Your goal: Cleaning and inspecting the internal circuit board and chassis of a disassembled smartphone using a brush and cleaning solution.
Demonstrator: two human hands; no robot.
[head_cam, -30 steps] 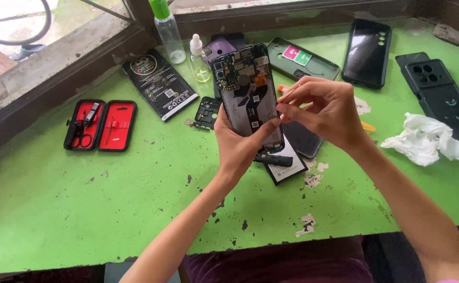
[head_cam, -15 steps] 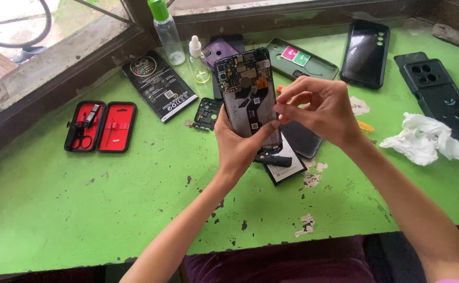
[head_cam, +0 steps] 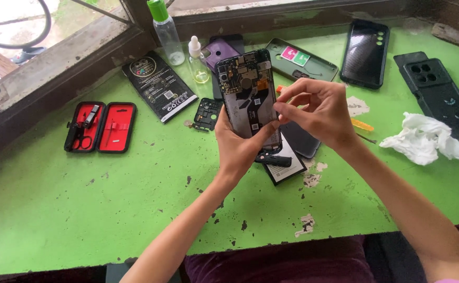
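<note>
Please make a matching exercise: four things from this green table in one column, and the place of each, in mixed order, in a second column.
1. opened phone with bare circuit boards
2. red-lined tool case
3. crumpled white tissue
4. clear bottle with green cap

a. far edge, by the window frame
b. lying open at the left
d. at the right, near black phone covers
c. held upright in the left hand

Pairs: 1-c, 2-b, 3-d, 4-a

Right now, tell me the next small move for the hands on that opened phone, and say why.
Probably bring the right hand down a touch, so its pinched fingertips meet the exposed board. The left hand already props the opened phone upright from below, its inner side facing the camera, and the fingertips sit at its right edge. Whether they hold a small part, I cannot tell.
</note>
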